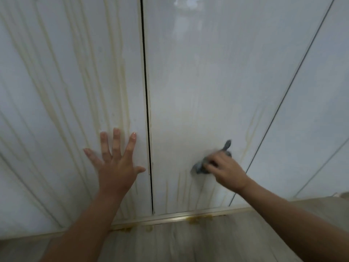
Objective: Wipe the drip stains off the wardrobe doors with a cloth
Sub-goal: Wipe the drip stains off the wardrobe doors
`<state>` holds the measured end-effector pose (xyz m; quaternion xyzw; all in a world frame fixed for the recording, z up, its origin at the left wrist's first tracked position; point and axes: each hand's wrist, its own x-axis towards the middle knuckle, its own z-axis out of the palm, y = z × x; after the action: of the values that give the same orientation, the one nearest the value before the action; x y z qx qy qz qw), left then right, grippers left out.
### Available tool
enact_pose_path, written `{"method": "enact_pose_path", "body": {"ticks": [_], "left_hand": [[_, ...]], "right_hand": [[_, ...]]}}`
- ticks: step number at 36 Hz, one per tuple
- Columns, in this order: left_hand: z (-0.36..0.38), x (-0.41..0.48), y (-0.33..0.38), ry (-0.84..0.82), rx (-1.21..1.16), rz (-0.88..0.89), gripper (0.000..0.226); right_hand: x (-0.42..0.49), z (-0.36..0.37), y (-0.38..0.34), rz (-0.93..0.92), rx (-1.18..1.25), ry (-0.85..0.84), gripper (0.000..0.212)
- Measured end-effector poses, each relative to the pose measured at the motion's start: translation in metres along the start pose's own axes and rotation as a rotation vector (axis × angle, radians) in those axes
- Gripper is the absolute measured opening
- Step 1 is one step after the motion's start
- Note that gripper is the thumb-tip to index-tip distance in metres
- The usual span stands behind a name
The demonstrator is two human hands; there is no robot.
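Right hand (227, 170) presses cloth (202, 167) on door (198, 91); no writing.

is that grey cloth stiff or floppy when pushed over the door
Probably floppy: the cloth bunches into a wad under the right hand, with a loose tail sticking up. Likely light, since one hand alone holds it. It should slide easily, as the wardrobe door looks glossy.

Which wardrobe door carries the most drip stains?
The left door, under the left hand: yellow streaks run its whole height; the middle door has fewer.
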<state>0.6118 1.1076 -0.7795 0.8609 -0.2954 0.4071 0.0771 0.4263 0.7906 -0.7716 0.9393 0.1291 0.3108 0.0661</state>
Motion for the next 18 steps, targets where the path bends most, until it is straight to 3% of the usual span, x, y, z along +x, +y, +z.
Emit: {"method": "enact_pose_path", "body": {"ticks": [3,6,8,11,13,18], "left_hand": [[0.000,0.000,-0.001,0.002,0.014,0.000,0.147],[0.001,-0.001,-0.001,-0.003,0.027,0.007,0.144],[0.002,-0.002,-0.002,-0.008,0.027,0.008,0.141],[0.002,-0.001,-0.002,-0.023,0.047,0.003,0.138],[0.002,-0.001,-0.001,-0.037,0.049,-0.003,0.143],[0.000,-0.001,-0.001,-0.042,0.049,-0.009,0.148]], "right_hand": [[0.042,-0.047,0.021,0.381,0.161,0.325,0.018],[0.075,-0.098,0.044,0.463,0.145,0.685,0.010],[0.084,-0.118,0.059,0.521,0.048,0.774,0.023],[0.072,-0.108,0.073,0.631,-0.117,0.765,0.023],[0.051,-0.080,0.067,0.681,-0.066,0.685,0.019],[-0.020,-0.016,0.029,0.772,0.031,0.153,0.013]]}}
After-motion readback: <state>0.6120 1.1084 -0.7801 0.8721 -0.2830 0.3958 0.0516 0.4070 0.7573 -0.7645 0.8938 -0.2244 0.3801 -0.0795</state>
